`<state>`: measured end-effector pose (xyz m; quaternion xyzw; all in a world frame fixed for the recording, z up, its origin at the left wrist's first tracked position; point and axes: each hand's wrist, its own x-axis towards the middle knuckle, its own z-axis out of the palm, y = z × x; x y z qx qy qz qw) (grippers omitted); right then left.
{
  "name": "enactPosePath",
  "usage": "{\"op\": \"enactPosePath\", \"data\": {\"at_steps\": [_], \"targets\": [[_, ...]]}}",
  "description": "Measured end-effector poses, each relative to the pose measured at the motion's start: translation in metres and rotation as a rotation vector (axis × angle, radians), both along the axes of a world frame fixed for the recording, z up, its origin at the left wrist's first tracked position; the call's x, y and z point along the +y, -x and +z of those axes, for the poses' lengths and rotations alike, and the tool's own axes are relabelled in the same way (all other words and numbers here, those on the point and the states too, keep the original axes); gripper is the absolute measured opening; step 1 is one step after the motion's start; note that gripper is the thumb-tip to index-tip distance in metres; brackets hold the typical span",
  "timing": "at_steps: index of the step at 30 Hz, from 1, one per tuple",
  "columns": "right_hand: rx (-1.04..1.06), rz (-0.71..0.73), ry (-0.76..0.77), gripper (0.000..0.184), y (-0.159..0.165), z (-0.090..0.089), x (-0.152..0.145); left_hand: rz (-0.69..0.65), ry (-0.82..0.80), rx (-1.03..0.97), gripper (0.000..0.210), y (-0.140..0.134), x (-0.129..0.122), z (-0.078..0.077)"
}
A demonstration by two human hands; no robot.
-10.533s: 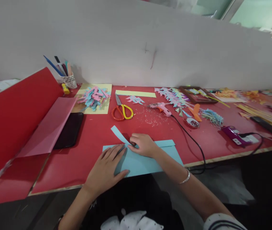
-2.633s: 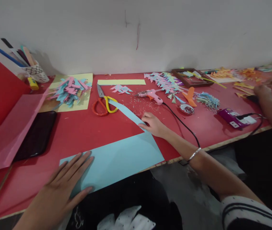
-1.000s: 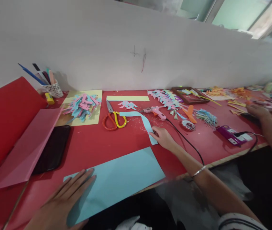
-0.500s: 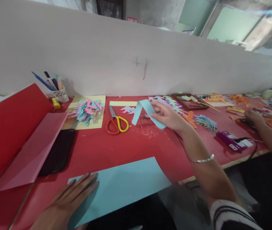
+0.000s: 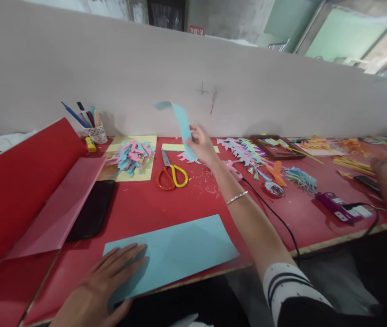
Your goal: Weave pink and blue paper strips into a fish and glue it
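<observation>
My left hand (image 5: 110, 274) lies flat, fingers stretched, on the left end of a light-blue sheet of paper (image 5: 183, 252) at the table's front edge. Stretched forward, my right hand (image 5: 202, 143) pinches a light-blue paper strip (image 5: 181, 120), which stands up above the table with its far end curling left. Below and left of that hand, red-and-yellow-handled scissors (image 5: 171, 175) lie with their blades pointing away. Cut pink and blue paper pieces (image 5: 132, 156) are heaped on a yellow sheet (image 5: 147, 176). A pink glue gun (image 5: 233, 170) is partly hidden behind my right forearm.
At left are a black phone (image 5: 94, 211), a pink sheet (image 5: 62, 204), a red folder (image 5: 19, 195) and a pen cup (image 5: 97, 134). A cable (image 5: 275, 211) runs to the right front edge, near a purple power strip (image 5: 339, 208). A co-worker's hand (image 5: 385, 177) is far right.
My right hand has moved left and away from me, lifting the strip, which has opened from a folded loop into a long curl. My left hand stays on the sheet.
</observation>
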<state>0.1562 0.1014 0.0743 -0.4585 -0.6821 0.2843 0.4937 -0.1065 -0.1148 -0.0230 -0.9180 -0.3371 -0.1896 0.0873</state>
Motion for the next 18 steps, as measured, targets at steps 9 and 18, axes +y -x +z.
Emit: {"op": "enactPosePath", "data": {"at_steps": [9,18], "targets": [[-0.25,-0.1,0.388,0.05,0.003,-0.073,-0.045,0.025,0.084,0.012,0.06,0.002,0.0,-0.004],[-0.503,0.065,0.172,0.031,-0.015,-0.048,-0.108,-0.015,0.036,-0.061,0.046,0.004,0.008,0.006]]}}
